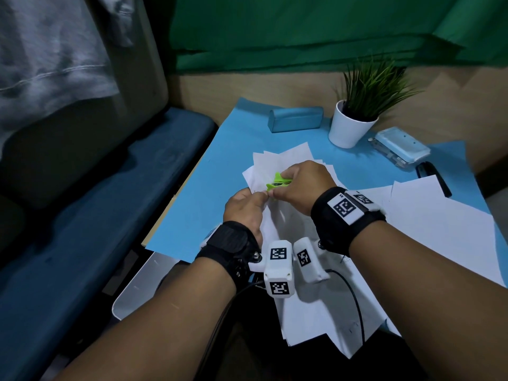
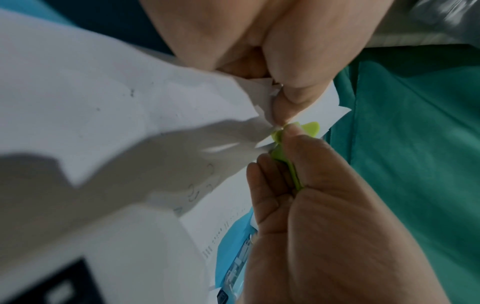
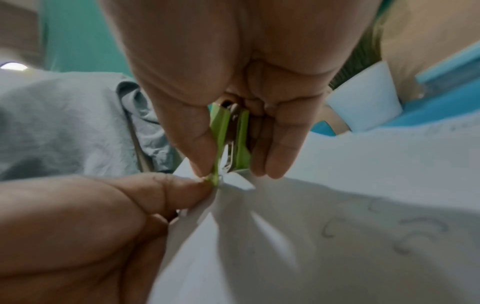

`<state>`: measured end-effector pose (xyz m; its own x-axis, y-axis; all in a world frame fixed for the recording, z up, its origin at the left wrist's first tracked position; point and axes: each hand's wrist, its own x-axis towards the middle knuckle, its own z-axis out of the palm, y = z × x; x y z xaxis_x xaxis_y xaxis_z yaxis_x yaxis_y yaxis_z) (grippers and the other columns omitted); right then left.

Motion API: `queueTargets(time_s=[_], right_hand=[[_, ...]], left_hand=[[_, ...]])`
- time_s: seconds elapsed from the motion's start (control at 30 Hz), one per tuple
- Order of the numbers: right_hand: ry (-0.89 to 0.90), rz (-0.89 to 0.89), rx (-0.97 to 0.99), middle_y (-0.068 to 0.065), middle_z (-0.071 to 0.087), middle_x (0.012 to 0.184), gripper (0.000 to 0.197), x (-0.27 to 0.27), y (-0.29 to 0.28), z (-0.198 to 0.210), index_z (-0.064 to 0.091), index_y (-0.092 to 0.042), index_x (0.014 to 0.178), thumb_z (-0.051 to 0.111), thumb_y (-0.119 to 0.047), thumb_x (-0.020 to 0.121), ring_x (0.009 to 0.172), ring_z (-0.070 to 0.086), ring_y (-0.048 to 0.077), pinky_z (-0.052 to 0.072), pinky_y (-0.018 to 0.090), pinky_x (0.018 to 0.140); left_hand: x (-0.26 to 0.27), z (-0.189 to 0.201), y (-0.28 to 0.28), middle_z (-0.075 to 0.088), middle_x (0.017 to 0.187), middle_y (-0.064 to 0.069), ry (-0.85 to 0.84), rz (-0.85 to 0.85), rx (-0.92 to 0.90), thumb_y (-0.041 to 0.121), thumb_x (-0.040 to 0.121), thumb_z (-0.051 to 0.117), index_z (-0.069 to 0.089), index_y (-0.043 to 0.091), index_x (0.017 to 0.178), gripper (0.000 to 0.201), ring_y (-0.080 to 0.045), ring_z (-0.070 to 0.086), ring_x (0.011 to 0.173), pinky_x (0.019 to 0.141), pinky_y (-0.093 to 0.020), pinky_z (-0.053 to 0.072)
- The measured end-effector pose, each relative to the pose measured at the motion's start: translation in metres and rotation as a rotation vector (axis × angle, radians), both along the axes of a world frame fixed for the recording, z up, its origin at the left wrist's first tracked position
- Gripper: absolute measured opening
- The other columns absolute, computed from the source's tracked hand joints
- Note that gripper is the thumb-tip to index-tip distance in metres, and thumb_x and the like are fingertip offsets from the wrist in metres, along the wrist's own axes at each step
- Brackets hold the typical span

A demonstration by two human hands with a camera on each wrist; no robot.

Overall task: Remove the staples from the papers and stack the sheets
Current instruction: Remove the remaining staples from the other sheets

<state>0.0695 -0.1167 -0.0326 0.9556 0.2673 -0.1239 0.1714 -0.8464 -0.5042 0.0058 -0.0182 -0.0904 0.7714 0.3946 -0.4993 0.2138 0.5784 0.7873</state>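
Note:
My left hand (image 1: 258, 198) pinches the corner of a stapled set of white papers (image 1: 279, 225) lifted off the blue mat (image 1: 209, 188). My right hand (image 1: 284, 185) squeezes a lime-green staple remover (image 1: 277, 183) whose metal claws bite that same corner. In the right wrist view the right hand (image 3: 233, 172) holds the remover (image 3: 221, 133) between thumb and fingers, its claws down on the papers (image 3: 311, 226). In the left wrist view the left hand (image 2: 280, 115) grips the crumpled corner beside the remover (image 2: 281, 156). The staple itself is hidden.
More white sheets (image 1: 439, 229) lie spread to the right and under my wrists. At the back stand a white pot with a green plant (image 1: 349, 125), a blue case (image 1: 295, 118), a light-blue stapler (image 1: 401, 147) and a black stapler (image 1: 431, 174). The table's left edge drops off.

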Motion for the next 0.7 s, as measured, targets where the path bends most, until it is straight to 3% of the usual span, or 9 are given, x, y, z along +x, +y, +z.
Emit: queueTargets(time_s=[0.13, 0.2, 0.37, 0.43, 0.5, 0.57, 0.7], right_hand=[[0.002, 0.041, -0.042, 0.002, 0.068, 0.116, 0.049, 0.001, -0.001, 0.002, 0.069, -0.015, 0.116, 0.08, -0.039, 0.074, 0.104, 0.06, 0.017, 0.036, 0.018, 0.077], [-0.01, 0.05, -0.047, 0.003, 0.068, 0.115, 0.047, 0.001, -0.001, 0.001, 0.07, -0.014, 0.114, 0.079, -0.039, 0.074, 0.102, 0.06, 0.018, 0.036, 0.018, 0.077], [0.002, -0.003, 0.037, -0.001, 0.07, 0.096, 0.04, 0.002, -0.002, -0.007, 0.073, -0.015, 0.102, 0.081, -0.038, 0.07, 0.09, 0.063, 0.017, 0.042, 0.021, 0.075], [0.116, -0.073, 0.23, 0.002, 0.069, 0.076, 0.033, 0.002, -0.005, -0.011, 0.074, -0.01, 0.088, 0.083, -0.032, 0.065, 0.072, 0.063, 0.019, 0.052, 0.031, 0.072], [0.257, -0.158, 0.479, 0.014, 0.065, 0.066, 0.024, 0.0, -0.005, -0.013, 0.071, 0.004, 0.082, 0.081, -0.015, 0.069, 0.06, 0.058, 0.025, 0.057, 0.041, 0.068], [0.381, -0.247, 0.671, 0.021, 0.062, 0.069, 0.021, -0.003, -0.007, -0.016, 0.065, 0.014, 0.085, 0.076, -0.001, 0.075, 0.06, 0.056, 0.026, 0.058, 0.04, 0.066], [0.618, -0.423, 0.962, 0.022, 0.055, 0.072, 0.013, -0.009, -0.014, -0.02, 0.06, 0.006, 0.087, 0.07, 0.001, 0.081, 0.059, 0.053, 0.028, 0.049, 0.034, 0.057]], left_hand=[[-0.003, 0.001, -0.002, 0.066, 0.085, -0.021, 0.008, -0.007, 0.027, 0.002, 0.077, 0.072, 0.063, 0.004, 0.074, 0.009, -0.032, 0.061, 0.079, 0.089, -0.064, 0.052], [-0.003, 0.0, -0.002, 0.066, 0.084, -0.021, 0.005, -0.008, 0.032, -0.004, 0.085, 0.066, 0.065, 0.008, 0.07, 0.018, -0.031, 0.061, 0.078, 0.087, -0.062, 0.054], [0.001, -0.001, -0.003, 0.061, 0.081, -0.02, 0.004, 0.004, 0.032, -0.001, 0.081, 0.067, 0.062, 0.006, 0.073, 0.012, -0.03, 0.056, 0.077, 0.079, -0.058, 0.055], [0.001, 0.0, -0.004, 0.058, 0.078, -0.017, 0.021, 0.01, 0.032, 0.009, 0.068, 0.076, 0.06, 0.006, 0.076, 0.018, -0.028, 0.053, 0.073, 0.072, -0.052, 0.053], [0.005, -0.005, -0.005, 0.049, 0.079, -0.009, 0.059, 0.012, 0.019, 0.018, 0.053, 0.075, 0.057, 0.011, 0.081, 0.034, -0.028, 0.042, 0.071, 0.066, -0.043, 0.043], [0.005, -0.004, -0.005, 0.041, 0.081, -0.007, 0.081, 0.023, 0.006, 0.017, 0.059, 0.071, 0.052, 0.015, 0.081, 0.029, -0.028, 0.034, 0.072, 0.066, -0.04, 0.034], [0.007, -0.005, 0.003, 0.044, 0.082, -0.006, 0.134, 0.047, -0.016, 0.017, 0.065, 0.07, 0.051, 0.017, 0.085, 0.027, -0.025, 0.039, 0.072, 0.068, -0.039, 0.038]])
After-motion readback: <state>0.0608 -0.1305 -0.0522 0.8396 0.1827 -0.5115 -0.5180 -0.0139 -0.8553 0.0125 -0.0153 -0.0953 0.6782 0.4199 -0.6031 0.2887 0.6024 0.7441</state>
